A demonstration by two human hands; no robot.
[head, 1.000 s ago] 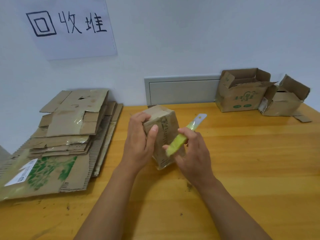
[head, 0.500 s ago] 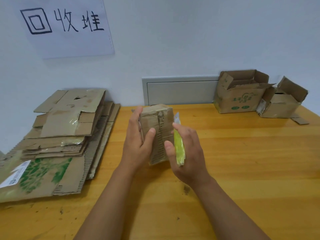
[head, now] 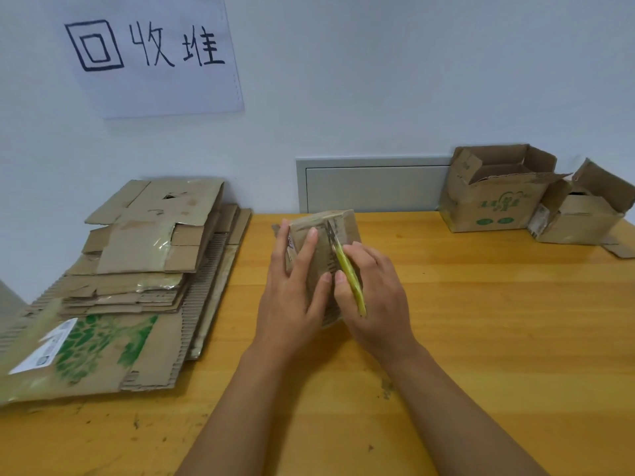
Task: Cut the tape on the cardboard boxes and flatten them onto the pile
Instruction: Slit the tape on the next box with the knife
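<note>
Wooden table (head: 481, 321): box (head: 343, 228) in left grip (head: 292, 297), knife (head: 347, 273) right.

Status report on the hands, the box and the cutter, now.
Left hand grips small box, steadying it on table. Right hand grips yellow cutter, blade on the box's seam. Nothing in the way.
</note>
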